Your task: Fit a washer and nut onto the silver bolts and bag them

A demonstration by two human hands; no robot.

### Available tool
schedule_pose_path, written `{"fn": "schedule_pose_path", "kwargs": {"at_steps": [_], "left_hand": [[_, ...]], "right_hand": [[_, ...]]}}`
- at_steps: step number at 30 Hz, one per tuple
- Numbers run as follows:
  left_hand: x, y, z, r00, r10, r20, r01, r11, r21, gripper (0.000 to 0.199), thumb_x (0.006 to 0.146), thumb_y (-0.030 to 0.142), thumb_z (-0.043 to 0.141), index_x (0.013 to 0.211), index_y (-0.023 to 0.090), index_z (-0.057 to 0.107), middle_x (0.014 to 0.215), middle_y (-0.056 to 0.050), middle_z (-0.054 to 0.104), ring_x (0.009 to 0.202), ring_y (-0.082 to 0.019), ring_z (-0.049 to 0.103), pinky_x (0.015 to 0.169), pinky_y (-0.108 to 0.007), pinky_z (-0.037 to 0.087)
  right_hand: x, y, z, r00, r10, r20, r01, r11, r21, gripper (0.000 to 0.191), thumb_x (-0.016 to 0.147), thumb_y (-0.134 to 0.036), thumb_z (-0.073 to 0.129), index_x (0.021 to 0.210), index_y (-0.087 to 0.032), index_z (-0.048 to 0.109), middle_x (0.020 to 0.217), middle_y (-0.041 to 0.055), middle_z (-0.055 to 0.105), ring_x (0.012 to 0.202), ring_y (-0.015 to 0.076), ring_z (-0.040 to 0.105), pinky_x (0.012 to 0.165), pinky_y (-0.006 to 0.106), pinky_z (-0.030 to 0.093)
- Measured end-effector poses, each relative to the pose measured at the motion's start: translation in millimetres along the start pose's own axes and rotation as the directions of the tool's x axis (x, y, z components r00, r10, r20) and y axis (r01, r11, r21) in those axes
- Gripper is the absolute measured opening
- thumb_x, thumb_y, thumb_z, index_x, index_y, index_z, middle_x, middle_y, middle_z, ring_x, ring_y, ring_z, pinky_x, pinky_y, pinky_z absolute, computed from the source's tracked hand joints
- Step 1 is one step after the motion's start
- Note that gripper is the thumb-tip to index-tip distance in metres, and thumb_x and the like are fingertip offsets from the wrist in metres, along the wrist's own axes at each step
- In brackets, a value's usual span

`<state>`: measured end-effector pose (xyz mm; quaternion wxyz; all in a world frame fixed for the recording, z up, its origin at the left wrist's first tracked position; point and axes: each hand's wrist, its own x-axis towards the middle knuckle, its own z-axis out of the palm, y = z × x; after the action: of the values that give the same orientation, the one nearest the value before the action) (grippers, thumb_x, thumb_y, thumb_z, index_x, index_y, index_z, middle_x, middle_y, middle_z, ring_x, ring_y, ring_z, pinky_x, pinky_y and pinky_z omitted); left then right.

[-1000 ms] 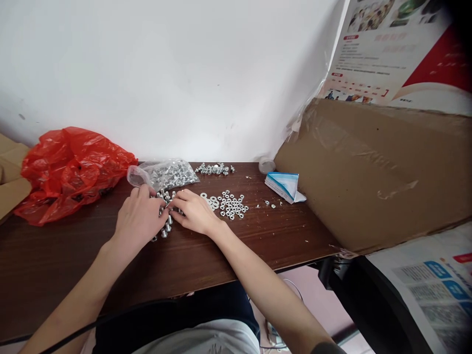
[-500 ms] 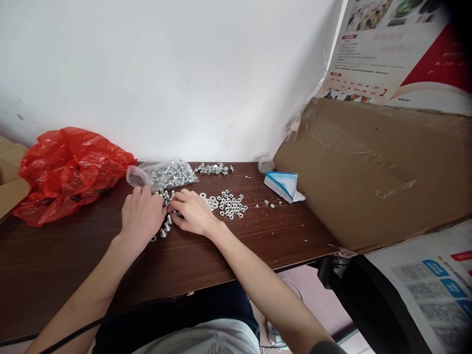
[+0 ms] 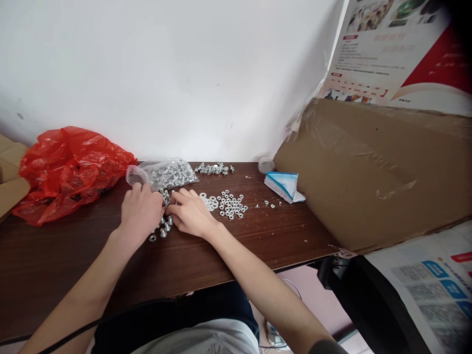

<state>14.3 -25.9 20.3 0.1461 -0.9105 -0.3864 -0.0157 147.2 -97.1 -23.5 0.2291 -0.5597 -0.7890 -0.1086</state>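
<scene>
My left hand (image 3: 142, 212) and my right hand (image 3: 193, 211) meet at the fingertips over a small group of silver bolts (image 3: 164, 231). On both, the fingers are curled and pinched together. Whatever lies between the fingertips is hidden or too small to name. Below my left hand, one loose nut (image 3: 152, 238) lies on the brown table (image 3: 258, 246). Flat washers (image 3: 209, 202) are heaped just right of my right hand, and several nuts (image 3: 232, 205) spread out beside them. A clear plastic bag (image 3: 171, 174) of small metal hardware lies behind my hands.
Toward the wall sits a pile of small metal fasteners (image 3: 214, 169). A red plastic bag (image 3: 70, 172) fills the left side. On the right are a blue-and-white packet (image 3: 282, 186), a round clear lid (image 3: 266, 165) and a leaning cardboard sheet (image 3: 368, 172).
My left hand has shifted slightly left and up, uncovering more of the bolts and the loose nut. My right hand's fingers have moved a little left.
</scene>
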Motion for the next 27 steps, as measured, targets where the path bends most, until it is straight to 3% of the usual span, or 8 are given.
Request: {"fn": "schedule_pose_path", "kwargs": {"at_steps": [11,20,23,27], "left_hand": [[5,2,-1.5,0.999,-0.029,0.014,0.030,0.999,-0.021,0.024,0.083,0.019,0.051,0.089,0.012,0.073,0.101,-0.019,0.059,0.102,-0.036,0.050,0.080,-0.041,0.042],[17,-2,-0.6,0.989,0.131,0.066,-0.131,0.991,-0.004,0.025,0.078,0.010,0.047,0.085,0.012,0.071,0.095,-0.016,0.063,0.102,-0.033,0.054,0.083,-0.040,0.045],[20,-6,2.0,0.986,0.161,0.036,-0.158,0.984,-0.083,0.024,0.075,0.011,0.047,0.078,0.013,0.071,0.091,-0.016,0.063,0.098,-0.033,0.057,0.081,-0.042,0.046],[23,-20,-3.5,0.991,0.130,-0.036,-0.134,0.934,-0.330,0.022,0.076,0.025,0.052,0.079,0.018,0.073,0.084,-0.011,0.064,0.089,-0.029,0.059,0.082,-0.041,0.046]], "right_hand": [[0,1,1,0.998,-0.036,0.053,0.037,0.999,-0.016,0.023,0.091,-0.015,0.051,0.096,-0.022,0.073,0.099,0.0074,0.057,0.094,0.0229,0.042,0.076,0.036,0.031],[-1,5,5,0.997,-0.066,0.039,0.064,0.997,0.042,0.022,0.094,-0.013,0.049,0.098,-0.019,0.070,0.108,0.0077,0.058,0.096,0.0215,0.044,0.078,0.033,0.034],[-2,7,1,0.999,-0.051,0.017,0.048,0.988,0.148,0.021,0.096,-0.017,0.048,0.098,-0.017,0.068,0.106,0.0072,0.059,0.098,0.0204,0.046,0.081,0.032,0.036],[-3,8,-7,0.993,0.058,-0.100,-0.020,0.938,0.345,0.017,0.097,-0.020,0.048,0.102,-0.018,0.064,0.107,0.0065,0.060,0.103,0.0184,0.050,0.088,0.032,0.040]]}}
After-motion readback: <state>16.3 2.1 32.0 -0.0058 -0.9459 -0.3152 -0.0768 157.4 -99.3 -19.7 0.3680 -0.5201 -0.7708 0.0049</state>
